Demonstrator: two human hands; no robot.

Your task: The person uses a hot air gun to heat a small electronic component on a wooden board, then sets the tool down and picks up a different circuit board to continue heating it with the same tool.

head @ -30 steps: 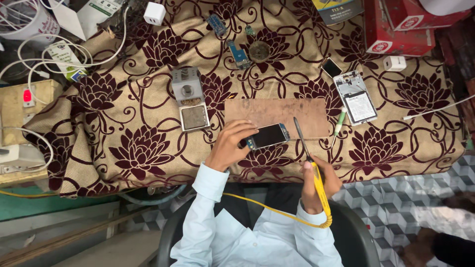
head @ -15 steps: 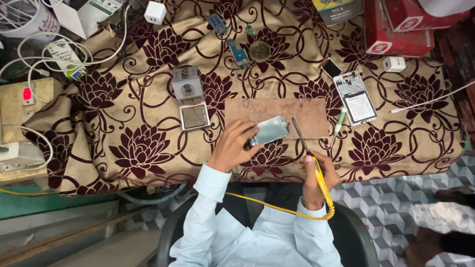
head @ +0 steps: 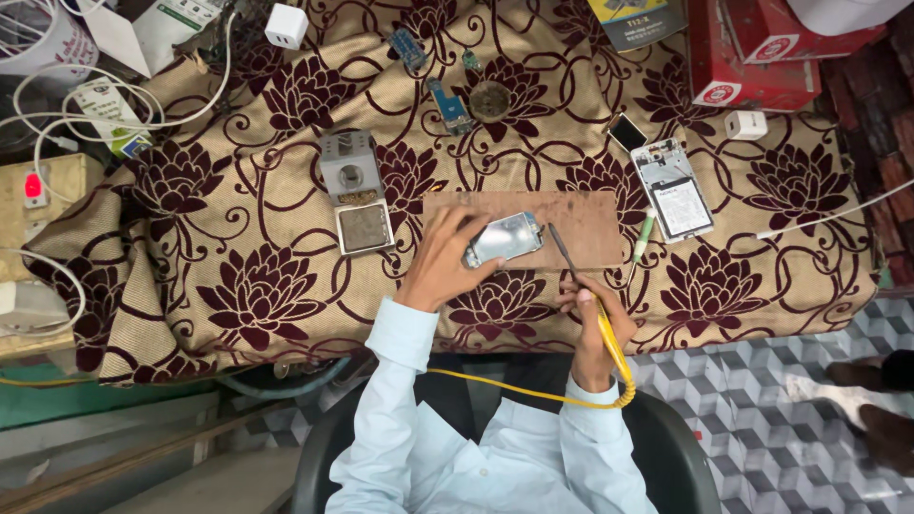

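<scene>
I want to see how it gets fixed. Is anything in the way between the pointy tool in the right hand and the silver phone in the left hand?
Nothing visible is. The right hand holds the soldering iron, its tip just beside the phone that the left hand steadies on the wooden board.

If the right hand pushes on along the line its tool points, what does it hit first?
Probably the phone in the left hand; the right hand's tool tip sits just beside it. Depth unclear.

I am viewing a phone-repair workshop: opened phones [head: 672,198], small circuit boards [head: 449,105], chargers [head: 285,24] and a soldering iron [head: 592,306] are lying across the cloth-covered tabletop [head: 238,238].
</scene>
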